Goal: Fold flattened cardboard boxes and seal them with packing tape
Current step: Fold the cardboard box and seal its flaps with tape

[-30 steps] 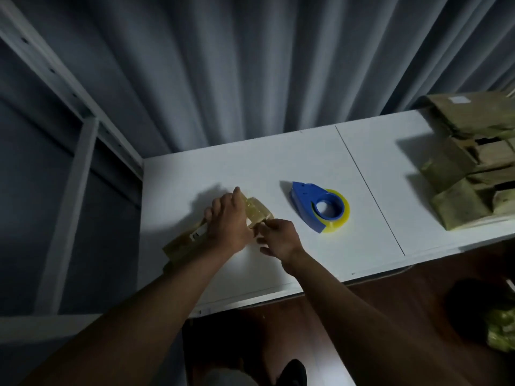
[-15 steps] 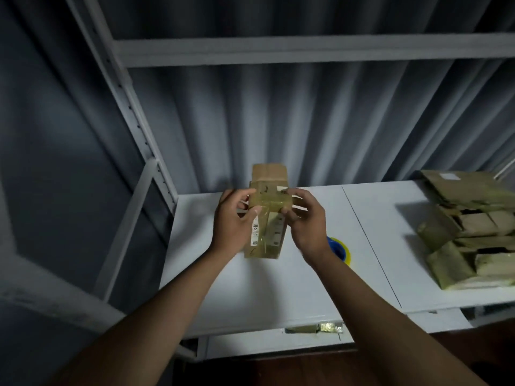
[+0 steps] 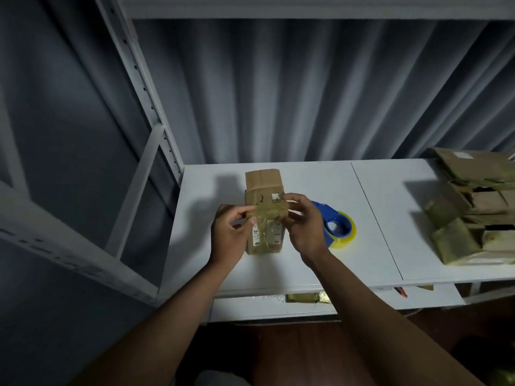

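Observation:
A small brown cardboard box [image 3: 264, 201], wrapped in shiny old tape and bearing white labels, is held upright above the white table [image 3: 370, 207]. My left hand [image 3: 228, 235] pinches its left edge with thumb and fingers. My right hand [image 3: 303, 227] grips its right edge, fingers curled round the side. The box's top flap stands up behind my fingers. A blue tape dispenser [image 3: 333, 227] with a yellowish roll lies on the table just right of my right hand, partly hidden by it.
A pile of taped cardboard boxes [image 3: 473, 213] sits at the table's right end. A white metal shelf post [image 3: 145, 87] rises at the left, grey curtain behind. A lower shelf under the table edge holds a flat taped piece [image 3: 306, 297].
The box was lifted off the table, where it lay flat under my hands, and now stands upright between both hands. The camera has tilted up.

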